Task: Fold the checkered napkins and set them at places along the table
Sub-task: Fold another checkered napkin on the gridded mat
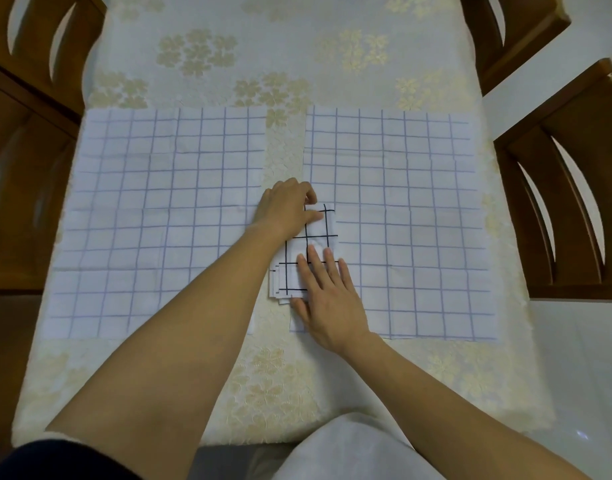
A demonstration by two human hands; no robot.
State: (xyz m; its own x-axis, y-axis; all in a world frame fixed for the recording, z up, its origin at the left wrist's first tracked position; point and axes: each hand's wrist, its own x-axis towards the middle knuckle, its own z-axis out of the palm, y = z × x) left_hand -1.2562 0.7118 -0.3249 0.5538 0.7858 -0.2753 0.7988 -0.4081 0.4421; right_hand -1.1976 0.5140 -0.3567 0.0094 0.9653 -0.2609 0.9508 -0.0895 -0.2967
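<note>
I can't read any text, numbers or logos on my feed. The folded napkin only has black grid lines. The left napkin and right napkin beside it have pale blue ones, and the tablecloth under it just has flowers.

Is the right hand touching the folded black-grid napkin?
Touching. Head view: the right hand lies flat on the near end of the folded napkin.
</note>
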